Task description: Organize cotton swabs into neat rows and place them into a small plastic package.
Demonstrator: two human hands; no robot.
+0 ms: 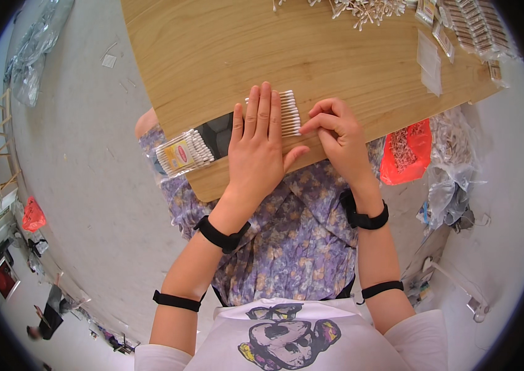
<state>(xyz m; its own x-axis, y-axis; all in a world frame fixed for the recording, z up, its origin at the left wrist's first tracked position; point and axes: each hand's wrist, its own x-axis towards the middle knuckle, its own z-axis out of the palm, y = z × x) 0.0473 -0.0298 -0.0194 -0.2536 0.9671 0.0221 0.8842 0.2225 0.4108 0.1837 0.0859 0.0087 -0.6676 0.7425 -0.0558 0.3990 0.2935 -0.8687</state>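
My left hand (pixel 257 148) lies flat, fingers stretched out together and thumb apart, over a row of cotton swabs (pixel 290 114) on the table. White tips show to the right of the hand and a few past its fingertips; the rest of the row is covered. My right hand (pixel 341 137) is curled in a pinch at the row's right end, its fingertips close to the last swab. Whether anything is between them is too small to tell. Left of my left hand, a dark pad (pixel 217 133) lies beside a clear packet of cotton swabs (pixel 183 153) with a yellow label, at the table's edge.
The wooden table (pixel 225 55) carries a loose heap of cotton swabs (pixel 367 9) at the far side. Rows of packed swabs (pixel 475 25) and flat clear bags (pixel 429 62) sit far right. A red bag of swabs (pixel 406 151) stands beside the table's right edge.
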